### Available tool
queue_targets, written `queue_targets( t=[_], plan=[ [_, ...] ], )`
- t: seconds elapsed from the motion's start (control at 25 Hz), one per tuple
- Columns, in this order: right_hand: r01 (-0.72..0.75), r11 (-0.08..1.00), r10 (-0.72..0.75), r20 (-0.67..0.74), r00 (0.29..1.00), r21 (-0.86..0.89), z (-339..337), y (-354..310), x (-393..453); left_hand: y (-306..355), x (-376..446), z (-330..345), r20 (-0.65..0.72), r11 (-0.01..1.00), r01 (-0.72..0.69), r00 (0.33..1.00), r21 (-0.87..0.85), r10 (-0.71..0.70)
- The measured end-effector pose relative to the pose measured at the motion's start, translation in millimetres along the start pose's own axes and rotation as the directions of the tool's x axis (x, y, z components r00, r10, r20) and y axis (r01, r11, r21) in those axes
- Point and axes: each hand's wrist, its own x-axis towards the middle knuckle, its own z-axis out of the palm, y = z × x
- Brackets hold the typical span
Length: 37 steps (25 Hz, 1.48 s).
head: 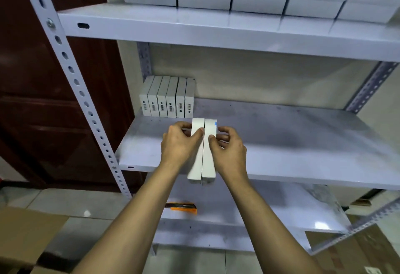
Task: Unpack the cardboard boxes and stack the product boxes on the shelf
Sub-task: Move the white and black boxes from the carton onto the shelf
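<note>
At frame centre our left hand [180, 141] and right hand [227, 143] grip two boxes [204, 150] pressed together — to shelve both beside the row [167, 98].

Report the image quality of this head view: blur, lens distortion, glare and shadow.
Head view: wide-angle bending bows the slotted upright and shelf edges; the two white boxes held by the left hand and right hand are slightly motion-smeared at their near ends; the middle shelf shows soft grey shadow patches; a bright glare spot sits on the lower shelf; barcodes on the standing row of boxes are visible but unreadable.
</note>
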Motion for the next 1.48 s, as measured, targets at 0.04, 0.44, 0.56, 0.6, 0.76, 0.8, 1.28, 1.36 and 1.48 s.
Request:
queue_targets(
  t=[0.04,0.44,0.56,0.6,0.76,0.8,1.28,1.36,1.48],
  plan=[
    [-0.012,1.000,0.012,0.004,1.000,-0.001,0,0,2,-1,3,1,0.015,1.000,0.003,1.000,-0.016,-0.003],
    [-0.064,0.998,0.064,0.001,0.998,-0.018,15,5,21,-13,27,6,0.127,0.989,0.014,0.992,-0.148,0.004],
    [-0.085,0.996,0.085,0.010,0.996,-0.019,16,2,21,-15,31,6,0.167,0.990,-0.006,0.986,-0.139,0.030],
    [-0.097,0.995,0.097,0.006,0.995,-0.009,15,0,21,-16,32,5,0.180,0.990,-0.010,0.983,-0.139,0.035],
    [-0.120,0.992,0.121,-0.008,0.993,0.036,22,-4,22,-24,37,2,0.238,0.978,-0.019,0.969,-0.207,0.070],
    [-0.121,0.992,0.121,-0.008,0.993,0.040,25,-3,22,-27,37,2,0.262,0.975,-0.024,0.962,-0.219,0.082],
    [-0.138,0.989,0.137,0.016,0.990,0.061,36,4,27,-55,54,10,0.383,0.956,-0.134,0.895,-0.262,0.231],
    [-0.125,0.990,0.123,0.024,0.992,0.067,36,7,31,-52,58,15,0.365,0.947,-0.103,0.906,-0.305,0.216],
    [-0.093,0.994,0.091,0.025,0.996,0.050,36,12,43,-49,62,22,0.330,0.943,-0.096,0.921,-0.319,0.205]
  ],
)
